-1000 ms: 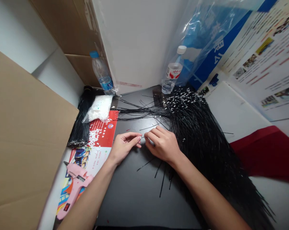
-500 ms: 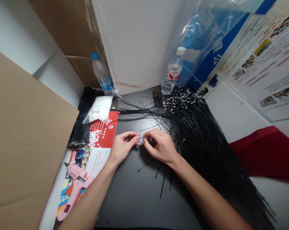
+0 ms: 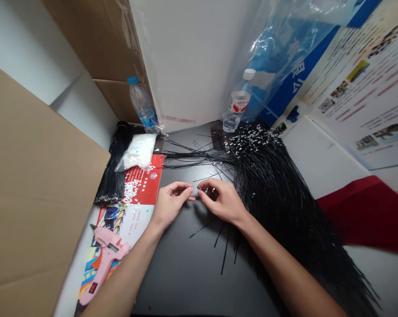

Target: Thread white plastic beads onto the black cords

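Your left hand (image 3: 169,204) and right hand (image 3: 222,202) pinch narrowly, fingertips almost meeting, on a thin black tie (image 3: 199,190) with a small white piece, held above the middle of the table (image 3: 186,277). Right of your right hand, running toward the table's right edge, lies a heap of black ties (image 3: 278,198), white-tipped at the far end. Left of your left hand: a red printed sheet (image 3: 149,174) strewn with white pieces, a bag of white pieces (image 3: 139,152), a pink glue gun (image 3: 103,264).

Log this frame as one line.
left hand: fingertips at small white piece | right hand: holding thin black strand | beside: black strand pile, pink glue gun
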`<state>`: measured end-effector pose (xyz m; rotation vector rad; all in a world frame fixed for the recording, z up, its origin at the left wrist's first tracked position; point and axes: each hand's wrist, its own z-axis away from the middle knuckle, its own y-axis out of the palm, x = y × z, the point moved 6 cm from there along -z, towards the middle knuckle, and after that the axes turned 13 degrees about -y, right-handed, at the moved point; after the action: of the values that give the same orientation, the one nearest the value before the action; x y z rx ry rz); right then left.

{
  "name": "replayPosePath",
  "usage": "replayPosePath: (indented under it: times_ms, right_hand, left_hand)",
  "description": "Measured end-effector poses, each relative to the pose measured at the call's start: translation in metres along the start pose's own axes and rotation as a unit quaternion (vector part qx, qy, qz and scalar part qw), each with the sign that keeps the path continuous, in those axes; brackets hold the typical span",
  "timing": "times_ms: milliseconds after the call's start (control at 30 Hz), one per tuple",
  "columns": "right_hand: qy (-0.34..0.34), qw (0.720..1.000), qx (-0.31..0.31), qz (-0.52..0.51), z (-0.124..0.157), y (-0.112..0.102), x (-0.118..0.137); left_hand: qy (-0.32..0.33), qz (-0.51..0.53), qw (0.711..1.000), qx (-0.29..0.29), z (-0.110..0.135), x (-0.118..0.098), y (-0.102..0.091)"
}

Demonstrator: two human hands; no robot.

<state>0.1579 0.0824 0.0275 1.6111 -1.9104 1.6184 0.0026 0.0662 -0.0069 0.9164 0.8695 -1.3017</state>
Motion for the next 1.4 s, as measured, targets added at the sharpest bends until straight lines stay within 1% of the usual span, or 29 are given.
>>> replayPosePath:
  times_ms: [100, 200, 433, 733, 900, 1033, 1267, 1400]
  right_hand:
    - [-0.003, 1.000, -0.008, 0.005, 0.000, -0.003, -0.001]
    - [-0.002, 1.000, -0.011, -0.015, 0.000, -0.002, -0.002]
    - [0.030, 0.996, -0.014, -0.078, 0.001, 0.001, -0.007]
    - [0.053, 0.994, -0.014, -0.099, 0.002, 0.004, -0.009]
    - [0.062, 0.993, -0.011, -0.096, 0.002, 0.005, -0.008]
    - [0.067, 0.990, -0.019, -0.122, 0.002, 0.006, -0.008]
    - [0.086, 0.984, -0.022, -0.153, 0.005, 0.009, -0.011]
    - [0.080, 0.984, -0.024, -0.156, 0.006, 0.010, -0.011]
  left_hand:
    - [-0.002, 0.002, 1.000, -0.006, 0.000, -0.001, -0.002]
    - [-0.004, -0.001, 1.000, -0.005, 0.000, -0.001, -0.002]
    - [-0.009, -0.005, 1.000, 0.001, -0.001, 0.002, -0.001]
    - [-0.016, 0.004, 1.000, 0.004, -0.002, 0.004, -0.001]
    - [-0.036, 0.032, 0.999, 0.020, 0.000, 0.006, 0.000]
    - [-0.051, 0.051, 0.997, 0.032, 0.001, 0.008, 0.001]
    - [-0.060, 0.064, 0.995, 0.050, 0.002, 0.009, 0.004]
    - [-0.068, 0.073, 0.993, 0.056, 0.003, 0.011, 0.005]
